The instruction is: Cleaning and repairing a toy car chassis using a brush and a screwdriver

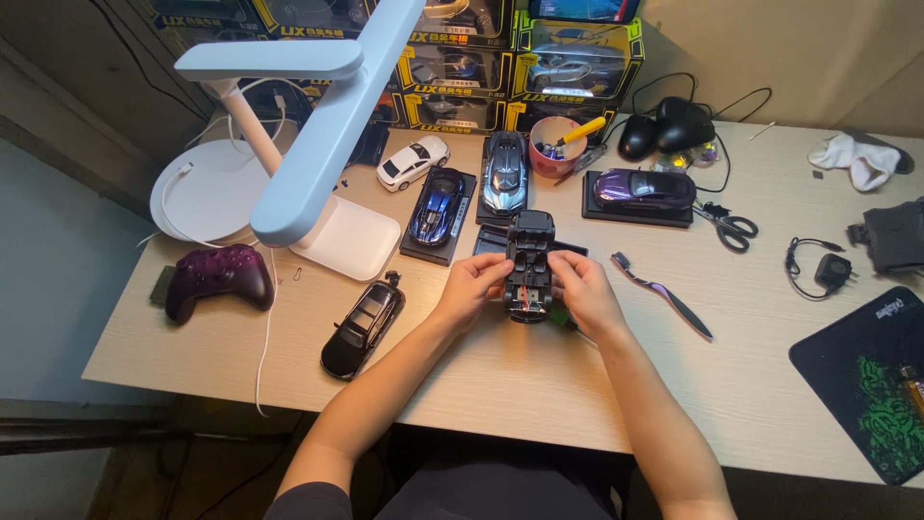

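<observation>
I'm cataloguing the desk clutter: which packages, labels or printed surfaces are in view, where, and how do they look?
Stacked black-and-yellow windowed model-car boxes: against the back wall, rectangular, cars visible inside.
Black mouse mat with green print: desk's right front edge, rounded corners.
No screens are in view.

Single head-worn view, looked steeply down from above the seated person onto the pale wood-grain desk point(539, 385), faced the back wall, hands mid-frame, moderately close.
</observation>
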